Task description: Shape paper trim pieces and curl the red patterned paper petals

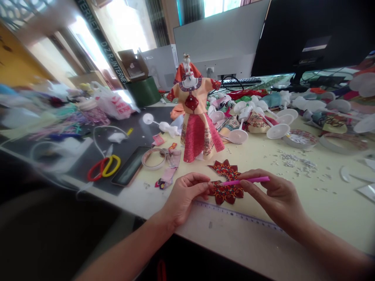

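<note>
A red patterned cut-out (227, 194) with pointed petal edges and an open gap at its left lies on the table. My left hand (183, 193) pinches its left end between thumb and forefinger. Between the fingertips of my right hand (277, 195) is a slim pink pen-like stick (254, 180); its tip points left, over the cut-out near my left fingertips. Just behind stands a small dress form (191, 105) in a cream and red outfit. A measuring tape (237, 214) runs along the table below my hands.
To the left are red-and-yellow scissors (104, 168), a phone (131, 166) and a tape roll (154, 159). Small shiny beads (299, 162) are scattered at right, near a round dish (301, 139). White doll stands (278, 130) and cloth are heaped behind, before a monitor (310, 39).
</note>
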Action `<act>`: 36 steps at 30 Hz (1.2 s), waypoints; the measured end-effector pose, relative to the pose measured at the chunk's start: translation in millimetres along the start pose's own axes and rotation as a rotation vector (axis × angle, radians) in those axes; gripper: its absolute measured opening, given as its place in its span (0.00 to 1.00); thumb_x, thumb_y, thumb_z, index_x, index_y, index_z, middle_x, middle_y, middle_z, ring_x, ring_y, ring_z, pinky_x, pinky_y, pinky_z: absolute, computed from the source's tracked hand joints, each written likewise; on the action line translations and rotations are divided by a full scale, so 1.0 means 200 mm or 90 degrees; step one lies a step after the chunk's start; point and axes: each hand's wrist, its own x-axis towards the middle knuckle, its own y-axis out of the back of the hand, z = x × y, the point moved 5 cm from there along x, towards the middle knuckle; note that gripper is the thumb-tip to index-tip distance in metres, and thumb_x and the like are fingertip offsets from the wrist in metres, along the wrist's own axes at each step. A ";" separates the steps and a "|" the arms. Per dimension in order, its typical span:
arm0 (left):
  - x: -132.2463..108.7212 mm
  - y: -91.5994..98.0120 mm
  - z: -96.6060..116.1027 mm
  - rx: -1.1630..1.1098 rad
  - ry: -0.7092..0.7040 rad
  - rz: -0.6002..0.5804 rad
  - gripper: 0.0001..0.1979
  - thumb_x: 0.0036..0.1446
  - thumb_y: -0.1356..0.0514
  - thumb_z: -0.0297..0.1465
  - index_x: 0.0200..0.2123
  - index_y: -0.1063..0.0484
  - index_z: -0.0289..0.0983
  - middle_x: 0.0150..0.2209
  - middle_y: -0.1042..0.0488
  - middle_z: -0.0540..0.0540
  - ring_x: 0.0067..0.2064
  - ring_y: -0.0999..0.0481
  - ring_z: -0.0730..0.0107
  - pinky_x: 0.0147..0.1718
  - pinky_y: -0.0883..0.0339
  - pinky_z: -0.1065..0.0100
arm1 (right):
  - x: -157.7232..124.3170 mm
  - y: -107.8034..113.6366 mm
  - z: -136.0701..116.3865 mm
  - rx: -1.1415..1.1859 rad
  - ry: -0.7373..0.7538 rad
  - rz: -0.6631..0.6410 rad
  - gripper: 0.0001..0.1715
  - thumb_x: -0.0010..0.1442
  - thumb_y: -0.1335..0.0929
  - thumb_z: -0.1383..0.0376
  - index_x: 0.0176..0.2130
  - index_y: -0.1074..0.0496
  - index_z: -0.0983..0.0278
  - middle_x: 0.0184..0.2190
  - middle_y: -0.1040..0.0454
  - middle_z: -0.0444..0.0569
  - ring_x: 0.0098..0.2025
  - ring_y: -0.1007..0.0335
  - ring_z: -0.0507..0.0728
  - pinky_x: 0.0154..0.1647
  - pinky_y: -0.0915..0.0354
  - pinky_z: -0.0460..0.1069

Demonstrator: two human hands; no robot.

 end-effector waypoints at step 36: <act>0.00 -0.01 0.00 -0.007 0.019 -0.024 0.04 0.46 0.34 0.25 0.28 0.25 0.33 0.27 0.26 0.48 0.26 0.31 0.79 0.26 0.38 0.77 | 0.00 0.00 0.01 -0.006 -0.018 -0.014 0.05 0.60 0.32 0.63 0.35 0.27 0.62 0.23 0.26 0.43 0.26 0.30 0.52 0.29 0.34 0.47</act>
